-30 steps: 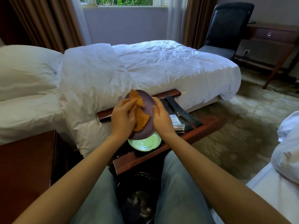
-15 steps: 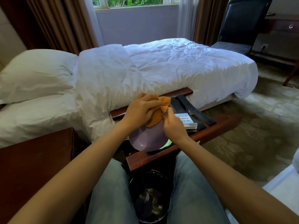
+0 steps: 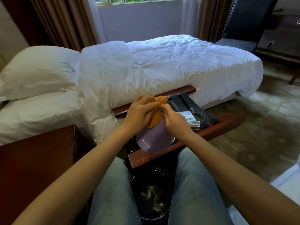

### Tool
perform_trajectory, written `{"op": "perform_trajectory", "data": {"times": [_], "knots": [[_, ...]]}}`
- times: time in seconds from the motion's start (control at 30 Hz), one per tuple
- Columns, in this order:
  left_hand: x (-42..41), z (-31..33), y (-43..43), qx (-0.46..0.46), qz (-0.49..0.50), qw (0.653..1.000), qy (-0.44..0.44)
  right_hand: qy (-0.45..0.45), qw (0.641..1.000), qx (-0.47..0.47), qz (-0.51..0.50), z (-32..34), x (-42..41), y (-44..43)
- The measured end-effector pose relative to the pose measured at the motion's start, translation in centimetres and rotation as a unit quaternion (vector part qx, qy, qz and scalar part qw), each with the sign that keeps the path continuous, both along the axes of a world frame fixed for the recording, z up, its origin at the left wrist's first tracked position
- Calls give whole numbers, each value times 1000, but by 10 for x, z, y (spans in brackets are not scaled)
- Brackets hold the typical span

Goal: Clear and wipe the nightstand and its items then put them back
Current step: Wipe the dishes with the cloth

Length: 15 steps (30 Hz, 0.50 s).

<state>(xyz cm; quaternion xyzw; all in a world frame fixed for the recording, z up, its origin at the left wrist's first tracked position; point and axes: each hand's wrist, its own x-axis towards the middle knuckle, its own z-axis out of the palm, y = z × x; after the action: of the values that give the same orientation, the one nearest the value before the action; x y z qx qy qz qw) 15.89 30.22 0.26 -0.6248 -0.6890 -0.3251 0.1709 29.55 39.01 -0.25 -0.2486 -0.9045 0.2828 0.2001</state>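
A purple plate [image 3: 154,138] is held tilted above the wooden luggage rack [image 3: 164,153], its underside facing me. My left hand [image 3: 140,113] grips an orange cloth [image 3: 155,114] and presses it against the plate's upper part. My right hand [image 3: 176,121] grips the plate's upper right rim, fingers curled over the edge. A thin sliver of a green plate [image 3: 174,140] shows on the rack behind the purple one. The dark wooden nightstand [image 3: 35,161] stands at the lower left, its visible top bare.
A clear-cased card box [image 3: 190,118] and black straps [image 3: 199,111] lie on the rack. A black waste bin [image 3: 151,197] sits between my knees. The white bed [image 3: 162,67] with pillow [image 3: 37,70] is behind; a dark chair [image 3: 243,26] stands at far right.
The plate has turned from upright facing me to tilted back, lower over the rack and hiding the green plate. Both hands with the cloth have shifted to its upper rim.
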Motion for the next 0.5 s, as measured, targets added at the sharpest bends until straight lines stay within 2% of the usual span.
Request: {"op": "perform_trajectory", "data": {"times": [0.07, 0.1, 0.2, 0.33, 0.43, 0.5], "knots": [[-7, 2, 0, -45, -9, 997, 61, -4, 1000, -11, 1, 1, 0, 0], [-13, 4, 0, -72, 9, 996, 59, -12, 1000, -13, 0, 3, 0, 2], [-28, 7, -4, -103, 51, 993, -15, -7, 1000, -7, 10, 11, -1, 7], [-17, 8, -7, -47, 129, 988, -71, 34, 998, -56, 2, 11, -4, 9], [-20, 0, -11, -46, 230, 954, -186, 57, 987, -152, 3, -7, 7, 9], [-24, -12, -15, -48, 269, 927, -259, 111, 963, -246, 4, -25, 13, -2]]}}
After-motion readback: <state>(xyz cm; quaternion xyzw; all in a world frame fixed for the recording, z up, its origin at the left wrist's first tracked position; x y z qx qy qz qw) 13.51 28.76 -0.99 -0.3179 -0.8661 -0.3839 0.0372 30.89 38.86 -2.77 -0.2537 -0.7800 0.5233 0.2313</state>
